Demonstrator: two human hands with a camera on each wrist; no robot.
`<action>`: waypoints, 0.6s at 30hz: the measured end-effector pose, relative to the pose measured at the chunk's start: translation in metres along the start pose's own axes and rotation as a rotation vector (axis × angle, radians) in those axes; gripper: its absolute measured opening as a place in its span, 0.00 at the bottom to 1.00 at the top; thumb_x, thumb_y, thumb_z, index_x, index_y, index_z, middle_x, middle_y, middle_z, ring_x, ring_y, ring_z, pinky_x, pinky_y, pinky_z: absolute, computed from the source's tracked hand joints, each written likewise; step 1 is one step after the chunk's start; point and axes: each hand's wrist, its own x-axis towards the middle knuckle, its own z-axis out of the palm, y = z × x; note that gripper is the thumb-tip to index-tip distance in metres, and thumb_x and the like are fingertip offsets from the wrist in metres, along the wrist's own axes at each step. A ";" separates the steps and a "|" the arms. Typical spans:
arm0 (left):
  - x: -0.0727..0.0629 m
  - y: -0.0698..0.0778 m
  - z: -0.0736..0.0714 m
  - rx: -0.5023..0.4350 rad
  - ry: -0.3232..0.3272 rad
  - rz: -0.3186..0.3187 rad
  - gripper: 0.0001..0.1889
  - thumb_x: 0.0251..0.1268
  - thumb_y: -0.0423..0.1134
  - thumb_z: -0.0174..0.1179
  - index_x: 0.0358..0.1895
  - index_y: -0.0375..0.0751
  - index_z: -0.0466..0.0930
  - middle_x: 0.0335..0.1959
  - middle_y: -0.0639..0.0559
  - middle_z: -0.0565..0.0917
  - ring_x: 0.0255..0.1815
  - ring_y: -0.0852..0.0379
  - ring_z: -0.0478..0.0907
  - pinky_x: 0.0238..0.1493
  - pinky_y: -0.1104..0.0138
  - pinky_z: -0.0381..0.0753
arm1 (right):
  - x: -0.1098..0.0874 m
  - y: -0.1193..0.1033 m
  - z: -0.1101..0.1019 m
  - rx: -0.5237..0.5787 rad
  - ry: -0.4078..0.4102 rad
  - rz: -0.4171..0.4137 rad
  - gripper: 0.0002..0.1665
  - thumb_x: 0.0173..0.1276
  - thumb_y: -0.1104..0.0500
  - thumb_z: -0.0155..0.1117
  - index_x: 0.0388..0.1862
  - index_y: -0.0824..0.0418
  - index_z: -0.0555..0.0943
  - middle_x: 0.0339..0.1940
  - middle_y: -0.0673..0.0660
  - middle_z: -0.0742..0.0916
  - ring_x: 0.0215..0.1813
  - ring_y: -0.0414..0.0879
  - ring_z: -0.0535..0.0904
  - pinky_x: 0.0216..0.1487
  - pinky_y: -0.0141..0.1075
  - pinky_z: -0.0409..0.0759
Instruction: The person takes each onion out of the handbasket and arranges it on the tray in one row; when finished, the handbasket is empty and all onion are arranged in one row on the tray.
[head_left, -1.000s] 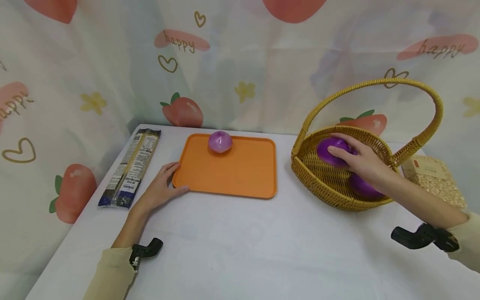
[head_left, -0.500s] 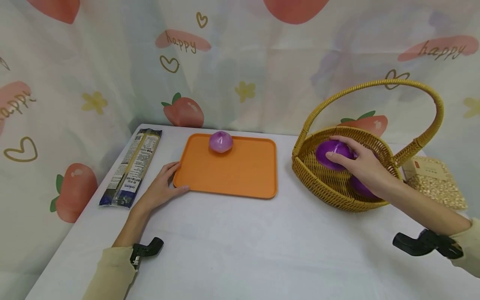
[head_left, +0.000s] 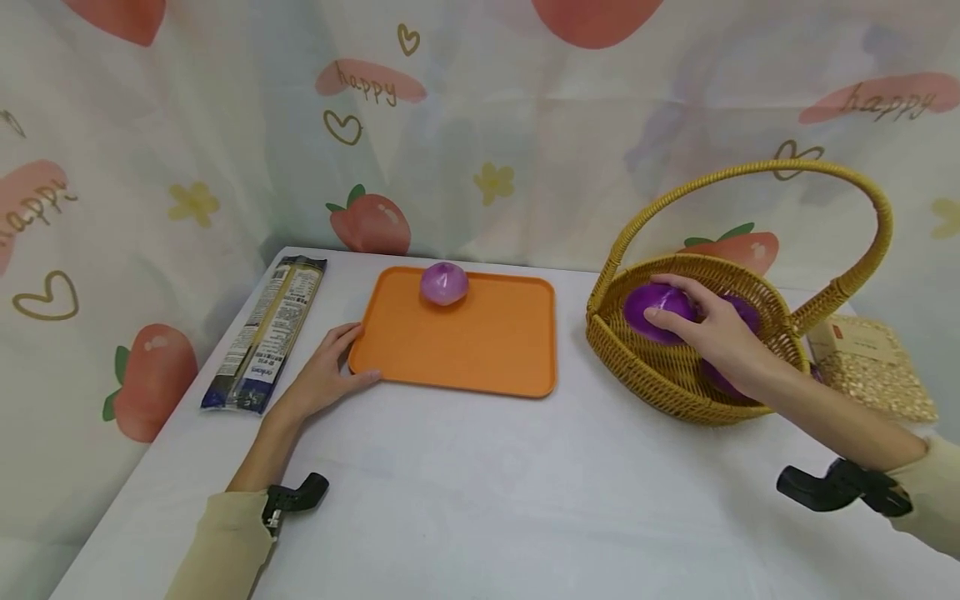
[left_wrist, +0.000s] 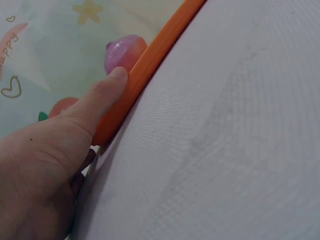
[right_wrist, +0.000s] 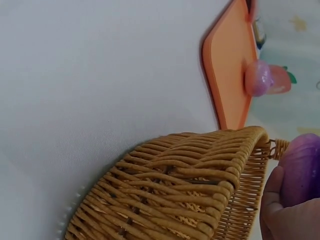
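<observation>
Fingers (head_left: pixel 678 284) and thumb of the right hand (head_left: pixel 712 329) bend round a glossy purple piece (head_left: pixel 651 313) in the mouth of the wicker basket (head_left: pixel 633 375) (its underside is hidden, so contact there I cannot tell). The step looks like taking hold of that piece; moving it next would call for a steady grip and a path clear of the handle (head_left: pixel 750 169). Loosely spread, the left hand (head_left: pixel 322 379) rests against a corner of the orange tray (head_left: pixel 457 350). Farther out, a paler onion-shaped piece (head_left: pixel 444 283) sits near the tray's back edge, and a long packet (head_left: pixel 266 333) lies beyond the left hand.
</observation>
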 end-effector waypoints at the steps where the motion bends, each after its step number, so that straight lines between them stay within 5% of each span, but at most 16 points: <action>1: 0.000 0.000 0.000 0.000 -0.001 0.002 0.48 0.55 0.55 0.69 0.75 0.39 0.56 0.76 0.44 0.56 0.79 0.43 0.51 0.78 0.47 0.53 | 0.000 0.000 0.001 0.001 0.000 -0.007 0.41 0.71 0.38 0.54 0.78 0.41 0.52 0.78 0.68 0.57 0.74 0.72 0.54 0.65 0.73 0.60; 18: 0.000 0.003 -0.001 0.004 -0.010 -0.008 0.48 0.55 0.56 0.69 0.75 0.40 0.55 0.76 0.45 0.56 0.79 0.44 0.51 0.78 0.47 0.53 | -0.003 -0.005 0.013 0.009 -0.012 -0.021 0.39 0.71 0.38 0.54 0.77 0.39 0.55 0.77 0.67 0.58 0.74 0.71 0.53 0.65 0.73 0.62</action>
